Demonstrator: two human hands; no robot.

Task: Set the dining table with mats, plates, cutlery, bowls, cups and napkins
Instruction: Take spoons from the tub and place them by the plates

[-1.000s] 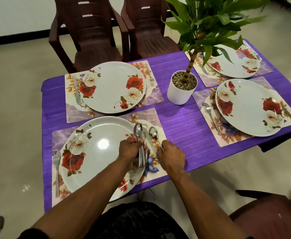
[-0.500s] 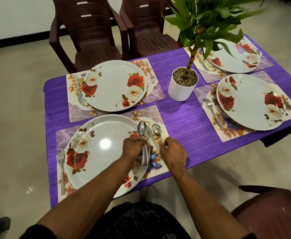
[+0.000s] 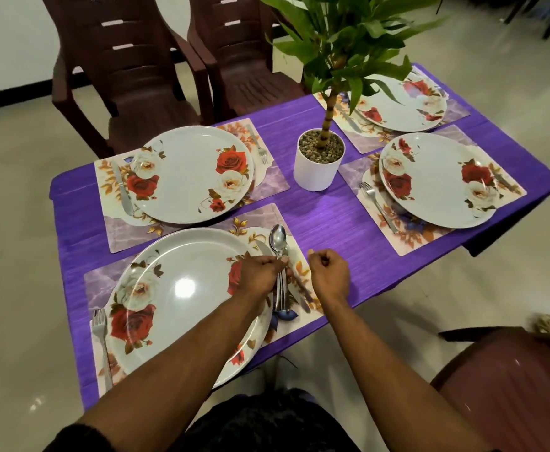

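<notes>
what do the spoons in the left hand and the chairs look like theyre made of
Spoons: polished metal, likely stainless steel, judging by the bright mirror-like glints on the bowl and handles. Chairs: apparently moulded plastic in dark brown, with one-piece slatted backs and a dull, even sheen; painted wood cannot be ruled out.

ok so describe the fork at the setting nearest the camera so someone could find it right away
Start at the purple-covered table and find the large floral plate nearest the camera. The silver metal fork lies on the placemat just left of that plate, tines pointing away. Unlike the bundle of spoons gripped by the left hand, it lies alone and untouched.
</notes>
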